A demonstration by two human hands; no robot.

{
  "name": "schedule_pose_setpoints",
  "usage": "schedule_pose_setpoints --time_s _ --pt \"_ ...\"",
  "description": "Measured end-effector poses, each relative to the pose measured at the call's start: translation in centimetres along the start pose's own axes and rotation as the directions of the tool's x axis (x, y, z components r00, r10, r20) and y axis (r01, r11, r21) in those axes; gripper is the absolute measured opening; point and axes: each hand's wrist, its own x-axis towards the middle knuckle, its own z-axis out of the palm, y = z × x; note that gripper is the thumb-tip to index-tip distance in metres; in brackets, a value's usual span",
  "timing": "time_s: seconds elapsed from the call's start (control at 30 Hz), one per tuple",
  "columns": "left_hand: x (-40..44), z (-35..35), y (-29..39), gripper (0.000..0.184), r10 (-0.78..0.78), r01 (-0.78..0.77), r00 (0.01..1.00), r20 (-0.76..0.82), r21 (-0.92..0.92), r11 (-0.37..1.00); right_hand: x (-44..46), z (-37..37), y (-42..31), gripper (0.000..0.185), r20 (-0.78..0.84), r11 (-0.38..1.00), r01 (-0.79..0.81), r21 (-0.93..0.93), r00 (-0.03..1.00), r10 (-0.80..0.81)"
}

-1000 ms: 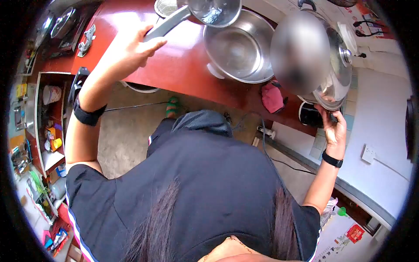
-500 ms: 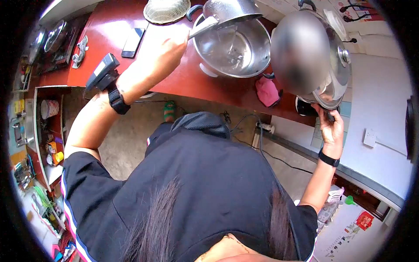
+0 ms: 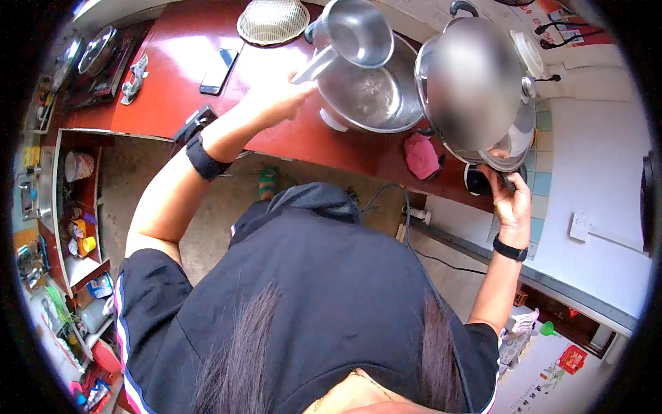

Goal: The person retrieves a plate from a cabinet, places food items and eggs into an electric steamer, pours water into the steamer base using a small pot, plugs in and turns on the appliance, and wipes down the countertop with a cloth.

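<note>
Pot work: With 12 pointing away from the person, the left hand holds the small pot up over the big basin. The right hand has hold of the lidded pan. I think a good next move needs a strong left wrist, so the pot does not bump the basin, and a calm right hand.
Red surface: It runs from 10 to 2 o'clock, under the things.
Lidded pan: It is between 1 and 2 o'clock. A round knob shows on its lid. A blurry patch hides a lot, so I cannot tell what is inside.
Big basin: It is at 1 o'clock, just beside the pan. I see shiny metal in it, but I cannot tell if there is water.
Small pot: It is at 12 o'clock. Its inside looks like plain metal.
Mesh basket: It is between 11 and 12, near the small pot.
Left hand: At 11 o'clock, its fingers grip the pot's handle.
Right hand: At 3 o'clock, its fingers pinch a black handle.
Pink cloth: It is at 2 o'clock.
Phone: It lies between 10 and 11.
</note>
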Motion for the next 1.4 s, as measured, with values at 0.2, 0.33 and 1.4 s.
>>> schedule_pose_setpoints --time_s 0.2,0.33,1.4 --pt "-5.3 -1.6 5.4 0.026 -0.208 0.222 0.975 0.079 -0.411 0.884 0.6 0.0 -0.4 0.045 0.065 0.994 -0.017 -0.104 0.998 0.024" --pt "-9.3 -4.3 4.9 0.023 -0.242 0.197 0.969 -0.058 -0.416 0.888 3.2 3.0 1.9 0.044 0.213 0.990 -0.061 -0.124 0.973 0.087" --pt "-29.7 -13.9 -7.2 0.020 -0.569 0.224 0.719 -0.399 -0.642 0.733 9.2 4.5 10.6 0.038 0.084 0.978 -0.062 -0.200 0.993 0.080"
